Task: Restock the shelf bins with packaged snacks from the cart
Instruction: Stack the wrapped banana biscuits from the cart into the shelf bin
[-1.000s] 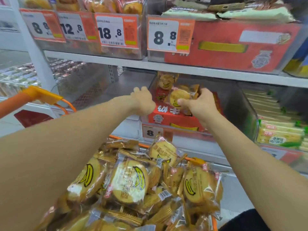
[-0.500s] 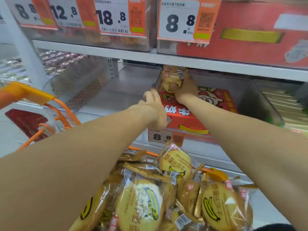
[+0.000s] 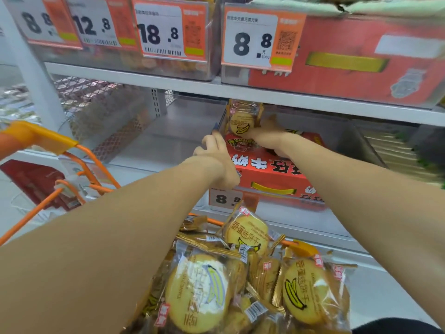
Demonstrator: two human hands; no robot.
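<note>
While you reach over the cart, the shelf (image 3: 240, 90) fills the far side, with orange price tags (image 3: 250, 37) hanging along the row of bins above it. Below that, the clear bin (image 3: 361, 138) on the lower shelf holds a red carton (image 3: 272, 172) lying flat. Nearest you, the cart (image 3: 43, 141) with its orange handle carries a heap of banana biscuit packs (image 3: 245, 285), lying at mixed angles, most with their printed faces up. At the far left corner of the bin, one snack pack (image 3: 242, 119) stands upright against the bin wall, long axis vertical, its banana picture facing you. Your right hand (image 3: 267, 136) is on top of the carton, fingers curled against the lower right edge of that pack, seemingly gripping it, though the fingertips are blurred. Your left hand (image 3: 216, 157) is just left of the carton at the bin's near corner, fingers loose and holding nothing.
</note>
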